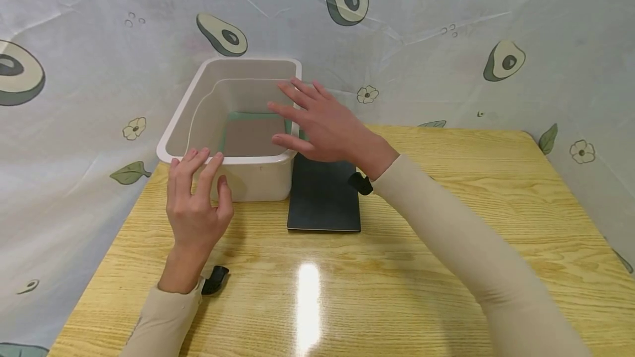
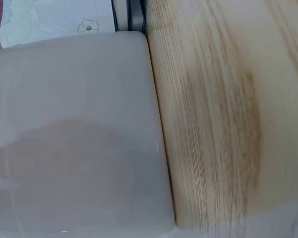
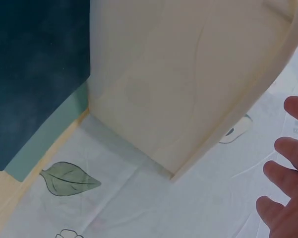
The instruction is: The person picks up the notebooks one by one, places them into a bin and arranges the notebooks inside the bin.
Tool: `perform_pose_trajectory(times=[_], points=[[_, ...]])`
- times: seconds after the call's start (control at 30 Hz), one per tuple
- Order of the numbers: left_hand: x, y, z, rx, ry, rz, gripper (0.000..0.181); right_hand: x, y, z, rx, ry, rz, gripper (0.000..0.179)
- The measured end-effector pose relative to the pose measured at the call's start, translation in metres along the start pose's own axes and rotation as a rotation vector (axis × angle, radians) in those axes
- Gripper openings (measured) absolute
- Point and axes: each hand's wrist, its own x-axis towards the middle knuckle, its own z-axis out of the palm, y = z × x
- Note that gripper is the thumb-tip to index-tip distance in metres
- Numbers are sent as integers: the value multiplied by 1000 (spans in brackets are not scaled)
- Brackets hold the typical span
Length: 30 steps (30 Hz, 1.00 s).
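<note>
A pale plastic tub [image 1: 253,180] stands at the back left of the table. My left hand [image 1: 195,205] is at its front left corner, fingertips right at the rim and thumb held apart. Over the tub's right rim hovers my right hand [image 1: 324,125], its fingers spread and nothing in its grasp. Inside on the bottom lies a flat brownish rectangle [image 1: 255,134] with green edges. Against the tub's right side lies a dark flat book-like thing [image 1: 324,203]; the right wrist view shows a light green one [image 3: 52,141] under it. The left wrist view holds mostly the tub's outer wall [image 2: 84,119].
The wooden table [image 1: 446,236] extends to the right and toward the front. A pale cloth with avocado prints [image 1: 397,43] hangs behind the table and along its sides. Light glares off the tabletop near the front.
</note>
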Motion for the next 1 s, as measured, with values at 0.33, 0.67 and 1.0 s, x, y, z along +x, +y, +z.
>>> perform_pose_trajectory(times=[0.33,0.67,1.0], points=[[1,1,0,-4,4,-5,35,-15,3,-7,17,18,-13,67],[2,1,0,0,4,-2,34,-43,21,0,24,-39,55,72],[2,1,0,1,-3,-4,34,-73,30,37,130,-105,93,75]])
